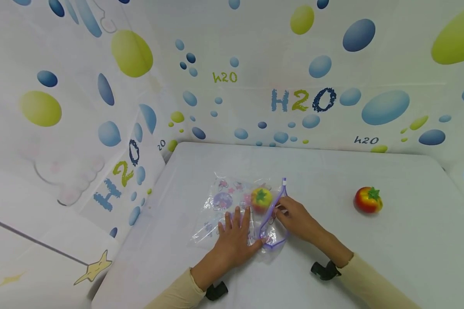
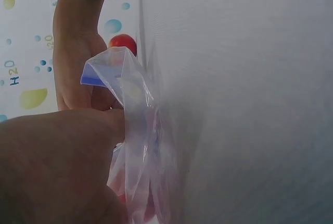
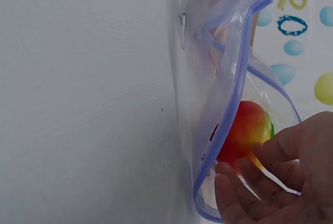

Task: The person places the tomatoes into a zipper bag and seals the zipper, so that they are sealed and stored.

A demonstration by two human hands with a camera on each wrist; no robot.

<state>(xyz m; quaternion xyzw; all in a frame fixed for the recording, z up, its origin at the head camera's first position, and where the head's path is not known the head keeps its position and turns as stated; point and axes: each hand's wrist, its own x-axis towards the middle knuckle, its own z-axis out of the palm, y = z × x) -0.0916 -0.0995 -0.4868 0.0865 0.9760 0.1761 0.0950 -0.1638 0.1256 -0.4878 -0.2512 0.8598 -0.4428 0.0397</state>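
A clear zip bag [image 1: 216, 223] with pink and purple prints lies flat, its purple-edged mouth gaping to the right. Inside sits a red-yellow toy tomato [image 1: 261, 198] with a green leafy top, close to the mouth. My left hand [image 1: 236, 244] presses on the bag with fingers spread, thumb by the mouth's near end. My right hand [image 1: 299, 219] is at the mouth; in the right wrist view its loosely bent fingers [image 3: 244, 182] reach close to the tomato [image 3: 244, 130]. A second toy tomato [image 1: 368, 200] rests on the table, right of my right hand.
The white-covered table [image 1: 325, 171] meets a wall sheet [image 1: 255, 111] printed with blue and green drops at the back and left. A white slider [image 1: 284, 182] stands at the far end of the bag's purple strip. Both wrists wear black camera mounts [image 1: 325, 271].
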